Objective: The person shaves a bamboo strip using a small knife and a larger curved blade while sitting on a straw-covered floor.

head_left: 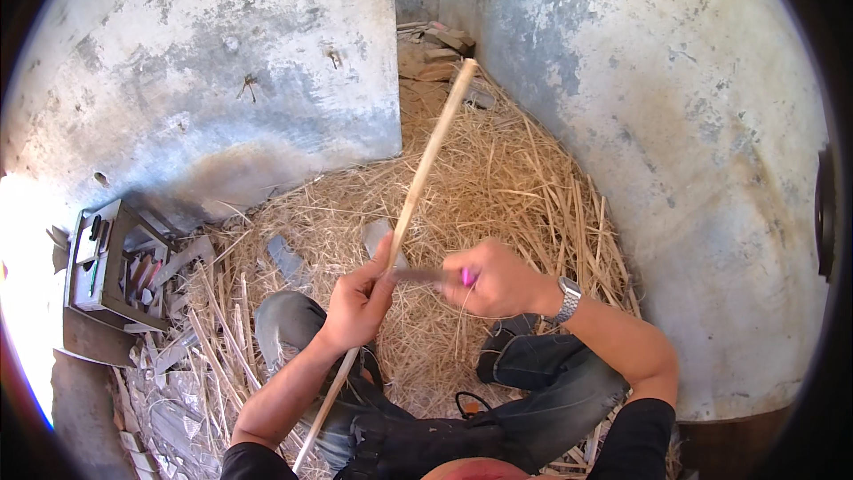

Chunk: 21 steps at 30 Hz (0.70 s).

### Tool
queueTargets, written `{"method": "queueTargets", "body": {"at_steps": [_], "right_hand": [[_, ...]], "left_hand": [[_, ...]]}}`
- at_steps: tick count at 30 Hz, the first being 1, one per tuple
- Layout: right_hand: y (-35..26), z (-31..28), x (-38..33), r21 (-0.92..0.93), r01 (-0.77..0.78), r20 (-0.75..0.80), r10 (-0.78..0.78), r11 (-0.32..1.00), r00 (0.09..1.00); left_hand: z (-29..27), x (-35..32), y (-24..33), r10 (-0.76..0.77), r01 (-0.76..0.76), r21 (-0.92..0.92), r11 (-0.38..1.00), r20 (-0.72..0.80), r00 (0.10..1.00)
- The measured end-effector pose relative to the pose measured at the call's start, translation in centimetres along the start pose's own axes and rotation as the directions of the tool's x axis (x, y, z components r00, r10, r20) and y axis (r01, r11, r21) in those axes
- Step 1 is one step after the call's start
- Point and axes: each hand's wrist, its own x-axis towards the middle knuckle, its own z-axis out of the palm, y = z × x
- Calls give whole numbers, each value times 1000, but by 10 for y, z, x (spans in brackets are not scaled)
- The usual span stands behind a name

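My left hand (359, 300) is closed round a long pale strip of split wood or bamboo (435, 140). The strip slants from beside my left thigh up to the far middle, its far end raised above the shavings. My right hand (498, 280), with a metal watch (569, 299) at the wrist, grips a knife by a handle that shows a bit of purple. The knife's dark blade (418, 275) is smeared by motion and points left. Its tip reaches the strip right at my left fingers; whether the edge bites into the wood I cannot tell.
Straw-like shavings (506, 178) cover the floor around my folded legs. A small wooden stand (120, 258) with tools on it is at the left. Peeling walls (693, 124) rise on both sides. Broken bricks (444, 44) lie in the far corner, and flat grey pieces (286, 258) rest among the shavings.
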Motion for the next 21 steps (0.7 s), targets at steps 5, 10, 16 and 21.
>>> {"method": "queueTargets", "body": {"at_steps": [5, 10, 16, 21], "right_hand": [[29, -39, 4, 43, -182, -540, 177, 982, 823], [38, -75, 5, -339, -277, -699, -43, 899, 714], [23, -10, 8, -294, -188, -573, -15, 937, 820], [20, -8, 17, -259, -25, -546, -125, 965, 828]], "left_hand": [[1, -7, 14, -122, 330, -505, 798, 401, 908], [6, -8, 24, -121, 408, -518, 752, 500, 857], [11, -8, 17, -143, 404, -561, 722, 451, 881], [2, -5, 24, -107, 417, -676, 607, 450, 887]]}}
